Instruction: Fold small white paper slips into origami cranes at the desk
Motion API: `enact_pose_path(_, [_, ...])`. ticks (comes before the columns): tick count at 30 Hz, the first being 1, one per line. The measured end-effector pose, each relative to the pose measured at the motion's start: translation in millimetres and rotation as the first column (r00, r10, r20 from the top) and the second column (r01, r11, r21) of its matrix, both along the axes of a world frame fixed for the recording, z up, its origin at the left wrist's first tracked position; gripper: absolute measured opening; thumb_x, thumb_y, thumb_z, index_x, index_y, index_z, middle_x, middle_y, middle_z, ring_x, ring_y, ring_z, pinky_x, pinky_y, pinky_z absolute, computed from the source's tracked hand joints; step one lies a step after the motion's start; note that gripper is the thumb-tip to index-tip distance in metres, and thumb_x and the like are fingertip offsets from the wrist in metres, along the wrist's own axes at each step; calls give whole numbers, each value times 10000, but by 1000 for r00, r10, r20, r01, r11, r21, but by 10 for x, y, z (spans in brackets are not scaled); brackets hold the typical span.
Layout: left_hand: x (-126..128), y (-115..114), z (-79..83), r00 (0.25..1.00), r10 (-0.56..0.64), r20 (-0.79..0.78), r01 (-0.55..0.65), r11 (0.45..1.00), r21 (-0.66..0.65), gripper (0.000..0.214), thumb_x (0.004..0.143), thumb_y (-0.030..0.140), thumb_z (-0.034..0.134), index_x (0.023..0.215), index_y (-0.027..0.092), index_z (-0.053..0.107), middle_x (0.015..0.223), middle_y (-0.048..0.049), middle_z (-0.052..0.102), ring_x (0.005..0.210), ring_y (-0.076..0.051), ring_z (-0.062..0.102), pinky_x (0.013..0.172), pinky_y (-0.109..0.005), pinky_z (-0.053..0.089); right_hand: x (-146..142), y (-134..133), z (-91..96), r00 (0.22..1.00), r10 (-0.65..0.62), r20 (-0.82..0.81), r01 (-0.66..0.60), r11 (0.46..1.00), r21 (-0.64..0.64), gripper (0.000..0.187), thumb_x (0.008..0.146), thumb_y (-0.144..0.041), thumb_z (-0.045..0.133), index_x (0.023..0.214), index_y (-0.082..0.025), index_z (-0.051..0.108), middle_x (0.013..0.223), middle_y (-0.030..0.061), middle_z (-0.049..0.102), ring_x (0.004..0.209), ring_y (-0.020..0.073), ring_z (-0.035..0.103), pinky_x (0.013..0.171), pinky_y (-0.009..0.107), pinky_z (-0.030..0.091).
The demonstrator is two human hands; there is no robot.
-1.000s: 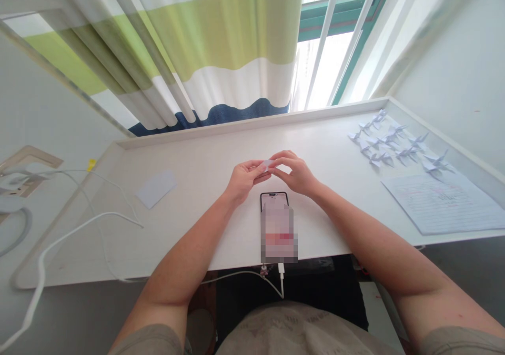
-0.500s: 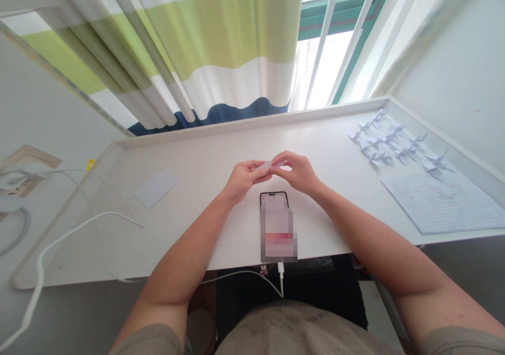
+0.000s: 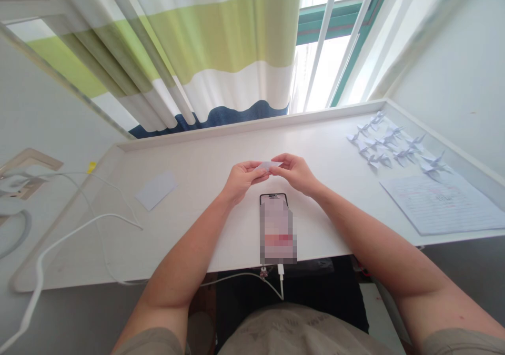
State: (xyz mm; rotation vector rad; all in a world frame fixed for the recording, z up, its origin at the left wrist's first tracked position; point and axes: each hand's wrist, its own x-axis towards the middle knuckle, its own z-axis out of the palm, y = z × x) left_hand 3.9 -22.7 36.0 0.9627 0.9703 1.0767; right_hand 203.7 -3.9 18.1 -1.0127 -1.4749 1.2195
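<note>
A small folded piece of white paper is held between my two hands, over the middle of the white desk. My left hand pinches its left end, thumb on top. At the other end, my right hand has its thumb and fingers closed on the paper. The fingers partly cover it, so its exact folds are hard to make out. Just below the hands lies a phone with its screen lit and blurred out.
Several folded paper cranes stand at the right rear, behind a written sheet. On the left lies a blank paper piece. White cables cross the left side, and a charging cable runs from the phone.
The fingers of my right hand have shifted on the paper, and more of its flat face now shows between the hands. My left hand has barely moved.
</note>
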Motion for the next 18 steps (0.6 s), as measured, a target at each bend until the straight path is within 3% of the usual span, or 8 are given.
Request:
enact_pose_path(4, [4, 3, -19, 999, 38, 7, -38, 999, 5, 362, 720, 280, 982, 981, 122, 786, 927, -87, 829, 860, -196, 803, 1084, -463, 598, 2, -16, 13, 998, 66, 23, -66, 997, -28, 450, 763, -588, 888, 914, -185, 760, 848, 77, 803, 820, 219, 748, 843, 406, 609])
enact_pose_path(12, [19, -24, 8, 1000, 15, 22, -15, 1000, -20, 371, 769, 257, 948, 1071, 126, 778, 945, -101, 836, 888, -209, 814, 1075, -454, 597, -55, -5, -18, 998, -30, -47, 29, 999, -26, 403, 718, -484, 914, 938, -191, 746, 784, 43, 787, 767, 212, 746, 780, 388, 592])
enact_pose_path(18, [-2, 2, 2, 1000, -26, -6, 26, 1000, -12, 373, 730, 324, 968, 1002, 118, 818, 976, -127, 836, 955, -251, 813, 1078, -465, 588, -83, -22, -37, 997, -62, -42, 60, 998, -35, 359, 732, -480, 894, 907, -202, 750, 781, 50, 794, 772, 227, 765, 752, 383, 593])
